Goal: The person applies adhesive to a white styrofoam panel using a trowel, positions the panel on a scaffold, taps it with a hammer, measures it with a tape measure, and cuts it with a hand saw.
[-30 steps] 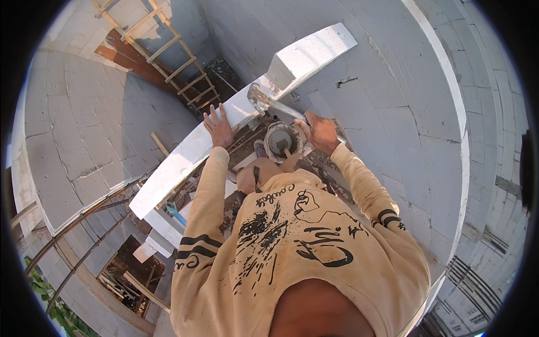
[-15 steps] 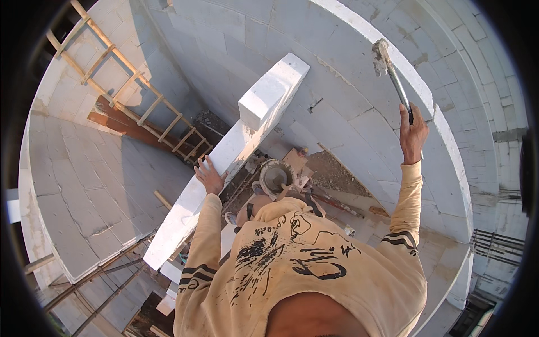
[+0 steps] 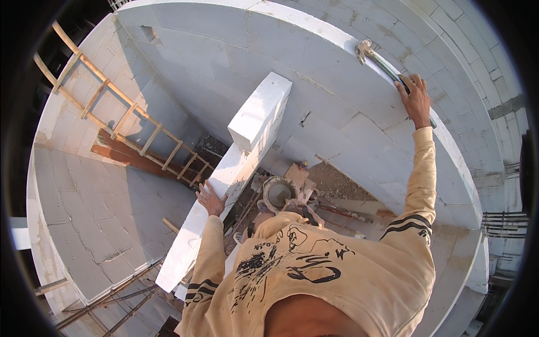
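My left hand (image 3: 211,201) lies with its fingers spread on top of the white block wall (image 3: 193,238) to my left. A larger white block (image 3: 260,109) sits farther along on that wall. At the upper right, my right hand (image 3: 417,101) grips the handle of a hammer (image 3: 385,67). The hammer lies along the top of the long grey-white wall (image 3: 303,21), its head caked with pale mortar and pointing away from me. Part of the handle is hidden under my fingers.
Below, between the walls, stands a round bucket (image 3: 266,185) with grey contents, beside broken boards and rubble. A wooden ladder (image 3: 95,99) leans in the bay at the left, near a reddish-brown board (image 3: 115,150). Bundled rebar (image 3: 505,224) shows at the far right.
My right hand has lowered the hammer from a raised, tilted position onto the wall top. My left hand stays on the block wall. The whole view has shifted a little.
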The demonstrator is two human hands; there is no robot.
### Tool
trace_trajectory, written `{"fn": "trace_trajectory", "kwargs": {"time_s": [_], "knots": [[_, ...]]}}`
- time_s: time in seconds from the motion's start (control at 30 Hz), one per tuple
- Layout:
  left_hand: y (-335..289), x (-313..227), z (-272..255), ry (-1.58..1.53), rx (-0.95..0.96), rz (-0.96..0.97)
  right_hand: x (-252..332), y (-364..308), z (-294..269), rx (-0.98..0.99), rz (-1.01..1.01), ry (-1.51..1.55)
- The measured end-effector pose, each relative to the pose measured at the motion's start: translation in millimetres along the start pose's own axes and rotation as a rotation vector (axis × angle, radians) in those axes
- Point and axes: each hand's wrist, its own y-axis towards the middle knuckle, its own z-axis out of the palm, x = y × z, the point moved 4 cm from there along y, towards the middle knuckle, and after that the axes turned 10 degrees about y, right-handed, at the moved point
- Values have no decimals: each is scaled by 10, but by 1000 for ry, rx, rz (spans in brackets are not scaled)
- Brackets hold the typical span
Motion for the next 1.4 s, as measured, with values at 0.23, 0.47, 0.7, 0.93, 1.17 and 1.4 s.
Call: {"fn": "trace_trajectory", "kwargs": {"time_s": [0.23,0.47,0.7,0.93,1.17,1.4], "knots": [[16,23,16,8,17,19,-9,24,-35,-83,-9,103],[-359,-131,-262,37,-101,46,979,-454,73,-268,-122,379],[-1335,-138,-183,-189,-154,144,2194,-2240,2014,557,-26,851],[-2270,1039,763,-348,257,-98,2487,-4601,3348,1436,-73,834],[-3312,1387,1221,-1124,250,-951,1455,-4311,4137,1588,670,608],[-3877,1470,1592,-1239,134,-1095,1846,-3331,4611,1529,622,744]]}}
